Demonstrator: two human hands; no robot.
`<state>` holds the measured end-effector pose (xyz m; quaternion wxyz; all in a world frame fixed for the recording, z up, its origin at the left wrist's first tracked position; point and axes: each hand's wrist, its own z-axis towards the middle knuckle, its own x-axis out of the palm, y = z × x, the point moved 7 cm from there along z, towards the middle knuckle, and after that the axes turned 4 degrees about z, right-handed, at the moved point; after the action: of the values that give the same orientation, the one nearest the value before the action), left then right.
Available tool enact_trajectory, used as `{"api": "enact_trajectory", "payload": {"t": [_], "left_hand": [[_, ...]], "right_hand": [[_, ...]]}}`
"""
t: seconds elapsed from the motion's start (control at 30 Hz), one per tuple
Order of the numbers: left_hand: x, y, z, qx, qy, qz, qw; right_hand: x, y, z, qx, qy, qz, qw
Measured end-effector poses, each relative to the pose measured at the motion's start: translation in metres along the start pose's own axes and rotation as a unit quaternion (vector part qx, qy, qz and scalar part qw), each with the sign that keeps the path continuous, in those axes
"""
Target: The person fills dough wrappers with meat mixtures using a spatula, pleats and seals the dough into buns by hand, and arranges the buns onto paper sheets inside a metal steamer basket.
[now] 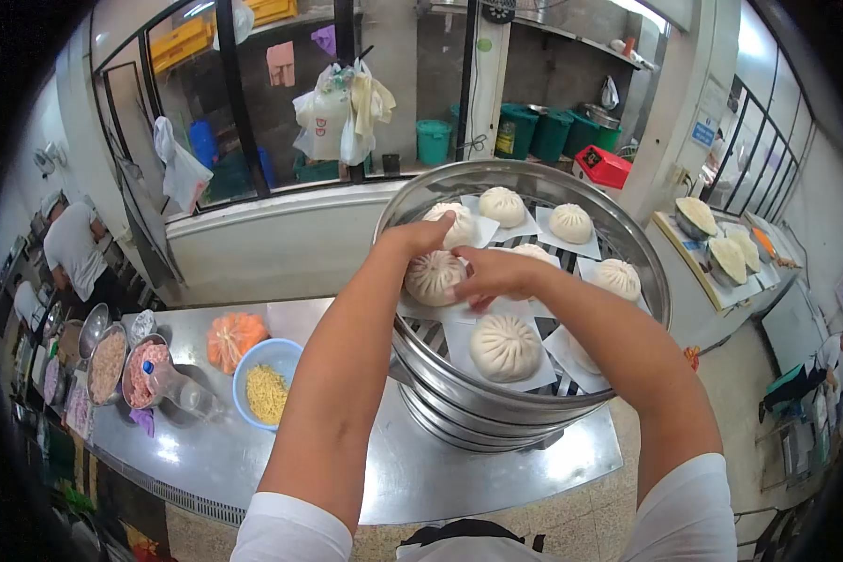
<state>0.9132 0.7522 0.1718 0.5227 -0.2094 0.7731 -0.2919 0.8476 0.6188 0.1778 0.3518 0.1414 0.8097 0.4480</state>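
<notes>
A wide round metal steamer tray [660, 281] holds several white pleated buns, most visibly on squares of white paper. At its left side, both my hands are around one steamed bun [434, 279]. My left hand [420, 236] curves over the bun's far left side, its fingers reaching in front of another bun [457, 229] behind. From the right, my right hand [496, 272] meets the same bun with bent fingers and thumb. Nearer to me lies a large bun [505, 347] on its paper. My right hand and forearm partly cover other buns.
More steamer tiers [468, 431] are stacked below on the steel table [393, 496]. To the left stand a blue bowl [244, 384] of yellow shreds, an orange-filled bag [237, 342], a clear bottle [183, 389] and bowls of pinkish filling. Another person [73, 248] works at far left.
</notes>
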Motion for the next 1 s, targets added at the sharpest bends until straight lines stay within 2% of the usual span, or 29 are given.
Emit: {"api": "enact_trajectory", "payload": {"t": [0.03, 0.1, 0.23, 0.3, 0.4, 0.43, 0.5, 0.53, 0.6, 0.7, 0.73, 0.8, 1.0], "left_hand": [[0.002, 0.001, 0.004, 0.007, 0.012, 0.022, 1.000], [0.011, 0.017, 0.007, -0.080, 0.040, -0.049, 0.995], [0.003, -0.012, -0.038, -0.109, 0.039, -0.007, 0.993], [0.013, -0.011, -0.048, -0.150, 0.094, -0.017, 0.984], [0.017, -0.014, -0.055, -0.147, 0.135, -0.021, 0.980], [0.019, -0.004, -0.041, -0.148, 0.142, -0.019, 0.978], [0.016, 0.005, -0.020, -0.116, 0.089, 0.022, 0.989], [0.014, 0.004, -0.025, -0.126, 0.061, 0.025, 0.990], [0.016, -0.001, -0.034, -0.135, 0.071, 0.030, 0.988], [0.015, -0.002, -0.038, -0.143, 0.085, 0.030, 0.986], [0.016, -0.001, -0.037, -0.142, 0.095, 0.026, 0.985], [0.015, 0.002, -0.033, -0.140, 0.102, 0.023, 0.985], [0.017, 0.002, -0.030, -0.134, 0.098, 0.051, 0.985]], "right_hand": [[0.007, 0.004, -0.003, -0.011, -0.014, 0.037, 0.999], [0.011, 0.007, -0.001, -0.018, -0.032, 0.046, 0.998], [0.009, 0.007, 0.008, -0.045, -0.028, 0.027, 0.998], [0.012, 0.007, 0.004, -0.042, -0.023, 0.037, 0.998], [0.007, 0.011, -0.006, -0.033, 0.024, 0.013, 0.999], [0.001, 0.017, -0.013, -0.058, 0.004, -0.035, 0.998], [-0.010, 0.024, -0.032, -0.009, -0.009, -0.192, 0.981], [-0.009, 0.020, -0.035, -0.007, -0.009, -0.188, 0.982], [0.007, 0.011, -0.047, -0.075, 0.053, -0.396, 0.914], [0.032, 0.003, -0.076, -0.063, 0.095, -0.365, 0.924], [0.037, -0.001, -0.079, -0.061, 0.095, -0.362, 0.925], [0.040, 0.004, -0.086, -0.125, 0.032, -0.375, 0.918], [0.038, 0.010, -0.086, -0.109, 0.074, -0.375, 0.918]]}}
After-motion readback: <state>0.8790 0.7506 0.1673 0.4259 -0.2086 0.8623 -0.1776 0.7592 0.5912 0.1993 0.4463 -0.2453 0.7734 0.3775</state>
